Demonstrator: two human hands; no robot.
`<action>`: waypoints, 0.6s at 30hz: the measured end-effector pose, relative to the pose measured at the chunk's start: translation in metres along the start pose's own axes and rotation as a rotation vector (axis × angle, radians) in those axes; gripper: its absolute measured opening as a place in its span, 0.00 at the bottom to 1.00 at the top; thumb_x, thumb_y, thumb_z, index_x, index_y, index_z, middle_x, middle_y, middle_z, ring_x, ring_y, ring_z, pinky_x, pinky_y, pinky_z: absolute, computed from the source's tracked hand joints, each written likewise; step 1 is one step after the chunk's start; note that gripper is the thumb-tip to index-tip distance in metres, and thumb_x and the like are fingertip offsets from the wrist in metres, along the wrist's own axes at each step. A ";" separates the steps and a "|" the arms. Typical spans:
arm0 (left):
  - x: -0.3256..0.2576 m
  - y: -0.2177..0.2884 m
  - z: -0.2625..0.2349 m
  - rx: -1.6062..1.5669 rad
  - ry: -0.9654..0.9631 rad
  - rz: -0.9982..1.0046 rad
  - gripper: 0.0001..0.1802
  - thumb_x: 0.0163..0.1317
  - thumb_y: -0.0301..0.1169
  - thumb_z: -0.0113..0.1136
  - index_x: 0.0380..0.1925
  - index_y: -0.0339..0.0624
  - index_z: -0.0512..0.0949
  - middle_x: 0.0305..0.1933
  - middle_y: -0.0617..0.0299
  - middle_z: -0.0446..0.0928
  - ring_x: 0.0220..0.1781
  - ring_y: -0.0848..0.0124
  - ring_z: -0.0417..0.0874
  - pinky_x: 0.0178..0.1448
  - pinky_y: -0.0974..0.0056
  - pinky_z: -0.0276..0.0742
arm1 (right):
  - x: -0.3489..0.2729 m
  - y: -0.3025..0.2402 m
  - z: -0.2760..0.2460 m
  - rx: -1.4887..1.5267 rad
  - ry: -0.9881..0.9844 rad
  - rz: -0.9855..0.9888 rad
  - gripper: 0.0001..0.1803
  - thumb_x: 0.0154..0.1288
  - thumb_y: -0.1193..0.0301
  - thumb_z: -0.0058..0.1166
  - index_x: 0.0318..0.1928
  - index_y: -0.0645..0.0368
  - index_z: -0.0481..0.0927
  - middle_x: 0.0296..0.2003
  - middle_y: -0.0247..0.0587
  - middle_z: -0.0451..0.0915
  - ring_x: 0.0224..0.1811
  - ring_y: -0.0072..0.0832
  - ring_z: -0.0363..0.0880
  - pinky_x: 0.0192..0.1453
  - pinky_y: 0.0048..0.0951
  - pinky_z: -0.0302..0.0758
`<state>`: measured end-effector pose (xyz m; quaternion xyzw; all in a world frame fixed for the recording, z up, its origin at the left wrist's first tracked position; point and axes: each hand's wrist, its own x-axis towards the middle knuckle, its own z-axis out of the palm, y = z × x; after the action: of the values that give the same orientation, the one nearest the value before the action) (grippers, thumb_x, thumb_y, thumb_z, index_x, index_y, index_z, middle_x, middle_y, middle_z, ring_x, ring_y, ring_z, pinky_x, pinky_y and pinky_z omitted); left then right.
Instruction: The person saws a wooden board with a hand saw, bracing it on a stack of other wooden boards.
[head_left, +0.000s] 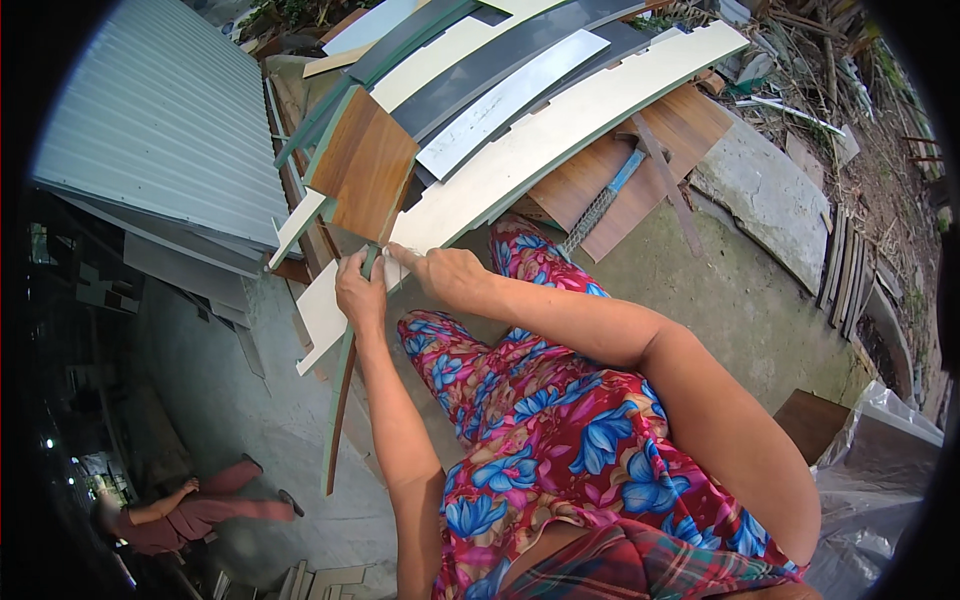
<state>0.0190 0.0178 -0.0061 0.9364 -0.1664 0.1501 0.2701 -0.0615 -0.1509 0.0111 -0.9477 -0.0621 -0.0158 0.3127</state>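
My left hand [361,291] is closed round a narrow green-edged strip [341,410], whose brown lower part hangs below my fist. Close beside it, my right hand [450,274] has its fingers curled, with the fingertips near the strip's upper end. Whatever they pinch, if anything, is too small to make out. Just above both hands lies a brown wood-grain panel [368,165] with a green edge. Under and past them runs a long cream board [560,130] with notched edges.
A hammer [612,190] with a blue and grey handle rests on brown boards [650,185] to the right. Dark and white panels [515,100] lie stacked beyond. Corrugated metal sheeting [160,130] stands at left. Another person [190,515] sits at lower left.
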 end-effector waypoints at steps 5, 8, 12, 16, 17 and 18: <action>-0.004 0.000 0.003 0.002 0.033 0.015 0.12 0.59 0.32 0.66 0.40 0.36 0.82 0.41 0.51 0.80 0.45 0.49 0.81 0.49 0.51 0.76 | -0.051 0.018 -0.012 -0.014 -0.057 -0.003 0.43 0.60 0.80 0.48 0.77 0.44 0.56 0.30 0.55 0.81 0.29 0.49 0.84 0.31 0.46 0.80; -0.001 -0.001 0.004 0.017 0.036 0.036 0.12 0.59 0.32 0.66 0.40 0.36 0.82 0.41 0.51 0.80 0.45 0.49 0.81 0.49 0.51 0.76 | -0.056 0.016 -0.022 -0.043 -0.072 0.002 0.44 0.60 0.80 0.49 0.77 0.44 0.56 0.30 0.54 0.81 0.29 0.49 0.84 0.32 0.45 0.80; -0.004 -0.001 0.001 0.017 0.024 0.040 0.13 0.58 0.32 0.67 0.41 0.36 0.82 0.41 0.51 0.80 0.46 0.49 0.81 0.50 0.51 0.76 | -0.021 0.008 -0.017 -0.055 -0.076 0.016 0.41 0.61 0.80 0.47 0.76 0.48 0.58 0.29 0.55 0.82 0.31 0.49 0.85 0.32 0.46 0.80; -0.004 -0.003 0.001 0.021 -0.002 0.012 0.14 0.58 0.33 0.67 0.41 0.36 0.82 0.41 0.51 0.80 0.46 0.49 0.81 0.50 0.52 0.76 | 0.009 -0.005 -0.005 -0.035 -0.069 0.007 0.39 0.63 0.79 0.46 0.76 0.50 0.58 0.29 0.56 0.83 0.33 0.50 0.86 0.35 0.46 0.80; -0.005 -0.002 0.002 0.017 -0.007 0.002 0.14 0.59 0.33 0.67 0.41 0.36 0.82 0.41 0.51 0.80 0.46 0.49 0.81 0.50 0.52 0.76 | 0.010 -0.006 -0.004 -0.014 -0.071 0.007 0.40 0.62 0.79 0.46 0.76 0.50 0.58 0.30 0.56 0.83 0.33 0.50 0.86 0.35 0.46 0.80; -0.006 -0.002 0.003 0.013 -0.014 -0.010 0.14 0.59 0.33 0.67 0.41 0.36 0.82 0.41 0.51 0.80 0.46 0.49 0.81 0.50 0.52 0.76 | 0.006 -0.005 -0.003 -0.013 -0.077 0.011 0.40 0.62 0.79 0.46 0.76 0.50 0.58 0.30 0.56 0.83 0.33 0.50 0.86 0.35 0.46 0.80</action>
<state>0.0152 0.0194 -0.0115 0.9400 -0.1625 0.1432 0.2636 -0.0561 -0.1479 0.0173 -0.9500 -0.0688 0.0219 0.3038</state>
